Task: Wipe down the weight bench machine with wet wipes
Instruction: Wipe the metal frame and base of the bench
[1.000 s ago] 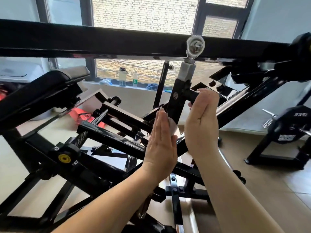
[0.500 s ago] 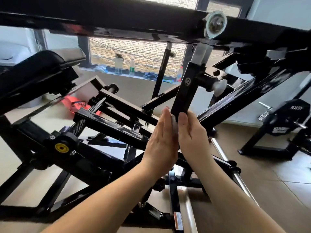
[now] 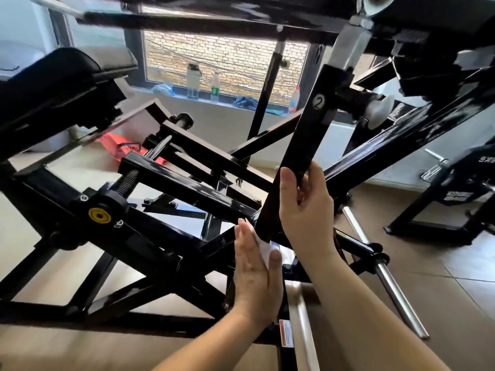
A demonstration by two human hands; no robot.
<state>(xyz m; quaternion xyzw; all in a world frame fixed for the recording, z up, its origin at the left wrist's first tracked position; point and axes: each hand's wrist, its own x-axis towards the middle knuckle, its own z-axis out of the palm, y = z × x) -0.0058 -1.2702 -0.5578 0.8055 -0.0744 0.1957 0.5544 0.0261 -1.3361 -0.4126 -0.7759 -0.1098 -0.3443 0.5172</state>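
Down at the numbered bar's (image 3: 308, 145) bottom end, the flat left hand (image 3: 254, 277) presses one wet wipe (image 3: 263, 249), lower than before. The right hand (image 3: 308, 212) now grips the bar. Three bottles (image 3: 192, 80) on the sill (image 3: 230, 104).

Bright daylight floods in through the far window (image 3: 227, 57), glare streaks the black frame (image 3: 187, 183), edges smear and bend

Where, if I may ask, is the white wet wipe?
Head view, lower centre: the white wet wipe lies against the left hand, below the black metal post numbered 2.
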